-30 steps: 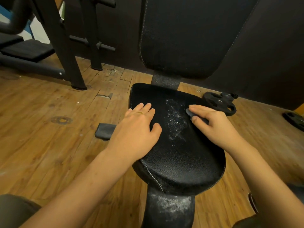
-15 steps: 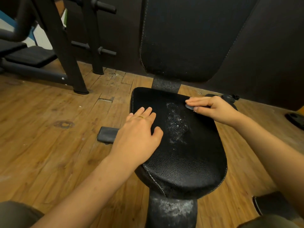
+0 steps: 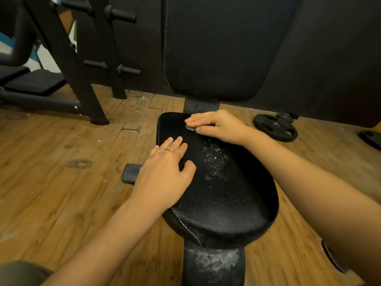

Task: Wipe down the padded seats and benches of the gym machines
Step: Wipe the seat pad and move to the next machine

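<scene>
While the left hand [image 3: 165, 172] lies flat and open on the black seat [image 3: 226, 203], the right hand [image 3: 220, 125] pinches a small grey cloth [image 3: 190, 127] against the seat's far edge, just below the backrest [image 3: 216, 48].

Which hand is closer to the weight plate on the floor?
Right. The right hand holds a cloth on the seat, just left of the weight plate; the left hand lies flat on the seat, farther left.
</scene>
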Tool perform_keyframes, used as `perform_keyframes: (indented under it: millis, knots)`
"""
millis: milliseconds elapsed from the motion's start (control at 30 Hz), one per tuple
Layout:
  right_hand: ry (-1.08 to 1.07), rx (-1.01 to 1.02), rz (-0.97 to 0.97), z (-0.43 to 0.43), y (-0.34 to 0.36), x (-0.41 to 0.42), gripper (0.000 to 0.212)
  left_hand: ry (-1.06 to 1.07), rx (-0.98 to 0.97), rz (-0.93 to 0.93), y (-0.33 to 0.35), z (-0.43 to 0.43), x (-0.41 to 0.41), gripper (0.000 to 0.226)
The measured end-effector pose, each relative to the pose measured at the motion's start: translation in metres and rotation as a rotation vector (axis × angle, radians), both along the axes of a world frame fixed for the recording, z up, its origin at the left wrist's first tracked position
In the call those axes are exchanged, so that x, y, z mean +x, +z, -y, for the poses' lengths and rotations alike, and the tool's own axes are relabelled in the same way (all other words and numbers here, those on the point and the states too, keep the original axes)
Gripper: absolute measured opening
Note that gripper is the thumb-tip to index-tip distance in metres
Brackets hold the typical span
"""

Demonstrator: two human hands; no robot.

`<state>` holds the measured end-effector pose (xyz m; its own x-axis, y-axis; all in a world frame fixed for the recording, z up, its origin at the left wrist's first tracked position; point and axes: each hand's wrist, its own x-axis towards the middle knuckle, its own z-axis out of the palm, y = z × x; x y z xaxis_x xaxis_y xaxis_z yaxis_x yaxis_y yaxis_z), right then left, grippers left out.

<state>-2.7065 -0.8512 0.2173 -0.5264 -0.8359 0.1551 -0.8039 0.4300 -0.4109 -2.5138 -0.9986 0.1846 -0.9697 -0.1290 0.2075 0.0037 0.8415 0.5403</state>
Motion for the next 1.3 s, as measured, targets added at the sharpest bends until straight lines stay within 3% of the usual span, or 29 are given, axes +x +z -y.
perform_keyframes:
  millis: [300, 400, 600, 800, 1000, 1100, 1300]
  knots:
    - [-0.155, 0.051, 0.107, -0.082, 0.009, -0.009, 0.036, -0.003, 0.056, -0.027, -0.004, 0.001, 0.001, 0.055]
    - [-0.177, 0.018, 0.072, -0.075, 0.004, 0.0, 0.035, 0.002, 0.063, -0.028, -0.004, 0.001, 0.001, 0.055]
    - [0.016, 0.001, -0.108, -0.011, -0.009, 0.03, 0.036, 0.029, 0.025, -0.012, -0.001, -0.001, 0.0, 0.055]
    - [0.008, -0.005, -0.109, 0.001, -0.006, 0.03, 0.036, 0.031, 0.018, 0.01, 0.001, -0.003, 0.001, 0.054]
    - [-0.304, 0.011, -0.059, -0.093, -0.003, 0.022, 0.038, 0.017, 0.042, -0.004, -0.001, -0.001, 0.003, 0.053]
    - [-0.42, 0.02, -0.078, -0.097, -0.003, 0.024, 0.038, 0.026, 0.035, -0.005, -0.002, -0.001, 0.002, 0.053]
    - [-0.413, 0.061, -0.147, -0.071, -0.011, 0.088, 0.043, 0.019, 0.028, 0.001, -0.002, -0.001, 0.002, 0.053]
